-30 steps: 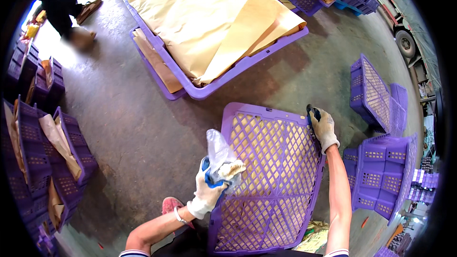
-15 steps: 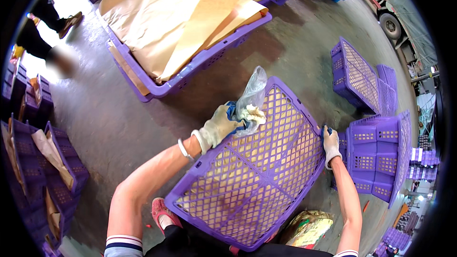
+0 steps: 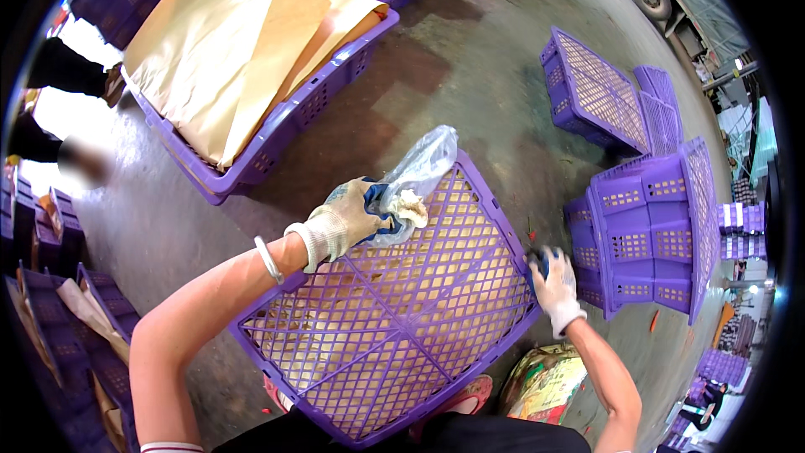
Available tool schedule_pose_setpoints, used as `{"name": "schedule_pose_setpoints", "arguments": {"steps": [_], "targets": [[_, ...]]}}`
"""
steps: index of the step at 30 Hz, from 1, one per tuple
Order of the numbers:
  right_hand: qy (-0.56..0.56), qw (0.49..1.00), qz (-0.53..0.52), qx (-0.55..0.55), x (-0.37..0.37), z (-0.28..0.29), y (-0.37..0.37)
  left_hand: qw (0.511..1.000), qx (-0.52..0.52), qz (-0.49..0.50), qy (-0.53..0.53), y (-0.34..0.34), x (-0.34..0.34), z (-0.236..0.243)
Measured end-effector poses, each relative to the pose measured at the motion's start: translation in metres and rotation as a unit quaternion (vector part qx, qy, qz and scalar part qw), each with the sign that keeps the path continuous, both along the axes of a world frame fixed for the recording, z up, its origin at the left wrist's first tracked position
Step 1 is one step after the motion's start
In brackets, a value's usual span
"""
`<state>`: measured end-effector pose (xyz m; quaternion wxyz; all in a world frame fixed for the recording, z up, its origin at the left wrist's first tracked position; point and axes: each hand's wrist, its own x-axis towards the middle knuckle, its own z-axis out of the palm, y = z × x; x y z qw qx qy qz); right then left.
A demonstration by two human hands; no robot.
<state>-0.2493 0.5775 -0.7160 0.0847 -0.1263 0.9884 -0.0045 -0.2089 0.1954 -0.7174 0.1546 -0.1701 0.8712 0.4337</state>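
Note:
A purple plastic crate (image 3: 406, 324) is in front of my legs, its lattice face up, with brown paper-like material showing through the holes. My left hand (image 3: 345, 216), in a white and blue work glove, is closed around a clear plastic bag (image 3: 425, 153) above the crate's far left edge. A crumpled whitish piece (image 3: 410, 208) shows at the bag, beside the fingers. My right hand (image 3: 555, 287), gloved alike, has its fingers curled at the crate's right rim; part of its grip is hidden.
A big purple crate (image 3: 314, 101) lined with brown paper (image 3: 210, 50) stands far left. Stacked purple crates (image 3: 646, 231) are at right, another crate (image 3: 597, 94) beyond them. A colourful printed sack (image 3: 543, 386) lies near my right forearm. A person's legs (image 3: 71, 67) show at far left.
The view has shifted, so most surroundings sit further left. The lattice crate has turned slightly and come closer to me. My left hand still grips the bag; my right hand stays at the rim.

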Motion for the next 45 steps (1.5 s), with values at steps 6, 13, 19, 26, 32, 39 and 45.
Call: {"name": "schedule_pose_setpoints", "arguments": {"steps": [6,13,19,26,32,39,45], "targets": [[-0.091,0.954,0.041,-0.282,-0.065,-0.009,-0.061,0.995,0.024,0.010,-0.095,0.020,-0.014,0.013],[-0.290,0.932,0.146,-0.161,-0.110,0.018,-0.085,0.988,0.122,0.088,0.038,0.024,-0.014,-0.016],[-0.155,0.976,0.152,0.004,-0.084,0.030,-0.111,0.954,0.182,0.203,0.128,0.015,0.021,0.016],[0.040,0.861,0.489,-0.133,-0.075,0.040,-0.178,0.887,-0.081,0.353,0.287,0.025,0.086,-0.007],[-0.096,0.837,0.524,-0.123,-0.089,0.010,-0.218,0.881,-0.211,0.391,0.160,0.020,0.089,-0.028],[-0.231,0.819,0.513,-0.111,-0.095,0.016,-0.244,0.896,-0.230,0.358,0.127,0.024,0.074,-0.033],[-0.338,0.780,0.513,0.121,-0.092,0.039,-0.295,0.909,-0.209,0.346,0.099,0.020,0.074,-0.030]]}}
